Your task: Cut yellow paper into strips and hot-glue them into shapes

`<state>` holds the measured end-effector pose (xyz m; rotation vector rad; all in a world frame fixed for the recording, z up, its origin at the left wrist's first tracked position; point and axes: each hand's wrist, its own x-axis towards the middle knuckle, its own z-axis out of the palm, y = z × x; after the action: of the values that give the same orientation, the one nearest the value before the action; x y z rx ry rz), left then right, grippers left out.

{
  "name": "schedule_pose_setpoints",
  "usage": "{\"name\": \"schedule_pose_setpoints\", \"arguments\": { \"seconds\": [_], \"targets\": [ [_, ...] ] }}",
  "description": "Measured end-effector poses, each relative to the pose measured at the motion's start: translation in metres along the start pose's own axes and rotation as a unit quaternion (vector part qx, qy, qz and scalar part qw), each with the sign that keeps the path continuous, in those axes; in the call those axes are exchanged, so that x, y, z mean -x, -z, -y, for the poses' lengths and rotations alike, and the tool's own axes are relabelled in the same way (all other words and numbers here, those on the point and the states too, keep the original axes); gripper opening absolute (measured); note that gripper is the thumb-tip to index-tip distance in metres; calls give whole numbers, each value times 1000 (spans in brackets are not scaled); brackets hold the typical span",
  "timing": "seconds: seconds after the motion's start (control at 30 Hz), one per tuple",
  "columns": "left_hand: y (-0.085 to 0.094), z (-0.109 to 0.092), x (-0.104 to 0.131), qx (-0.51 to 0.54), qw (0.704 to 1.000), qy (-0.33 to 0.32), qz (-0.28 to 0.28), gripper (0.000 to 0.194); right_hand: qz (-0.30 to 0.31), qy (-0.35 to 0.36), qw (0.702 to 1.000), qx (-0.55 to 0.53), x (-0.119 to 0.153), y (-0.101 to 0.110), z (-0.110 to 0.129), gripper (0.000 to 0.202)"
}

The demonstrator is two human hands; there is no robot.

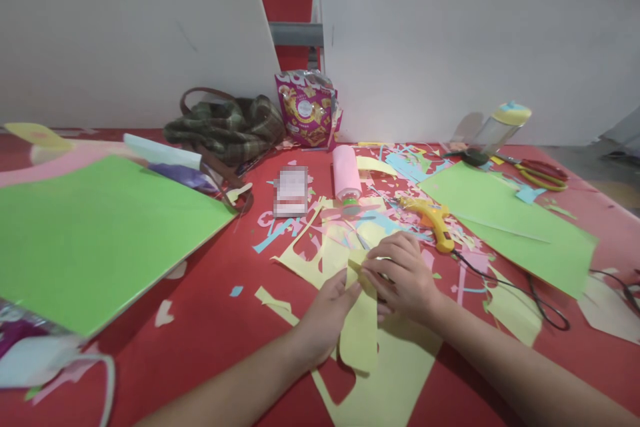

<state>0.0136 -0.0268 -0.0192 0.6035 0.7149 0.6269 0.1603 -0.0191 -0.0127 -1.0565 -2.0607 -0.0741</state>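
Between my two hands is a piece of yellow paper [361,327] with rounded lower corners. My left hand [325,310] pinches its left edge between thumb and fingers. At the upper end of the piece, my right hand [403,273] is closed on the paper's edge, its fingertips bent around it. Below lies a larger yellow sheet [395,380] with shapes cut out of it. Just beyond my hands are more yellow cut-outs [305,270] and a pink paper-wrapped bottle [347,173] lying on its side. A yellow glue gun [435,220] rests right of the bottle.
Green boards [100,233] lie at left, and a green sheet [520,227] at right. Scissors [543,173] and a clear yellow-lidded bottle [503,127] stand near the back right. A purple snack bag [307,110] and plaid bag [230,123] are against the wall. The glue gun's cord [505,283] trails right.
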Motion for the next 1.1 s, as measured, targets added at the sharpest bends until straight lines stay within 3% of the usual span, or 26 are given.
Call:
{"name": "schedule_pose_setpoints", "arguments": {
  "seconds": [0.4, 1.1],
  "targets": [
    [-1, 1, -1, -1, 1000, 14, 0, 25, 24, -170, 978, -118, -3, 3, 0, 8],
    [-3, -1, 0, -33, 999, 17, -3, 29, 112, -320, 932, -128, -8, 5, -1, 8]
  ]
}}
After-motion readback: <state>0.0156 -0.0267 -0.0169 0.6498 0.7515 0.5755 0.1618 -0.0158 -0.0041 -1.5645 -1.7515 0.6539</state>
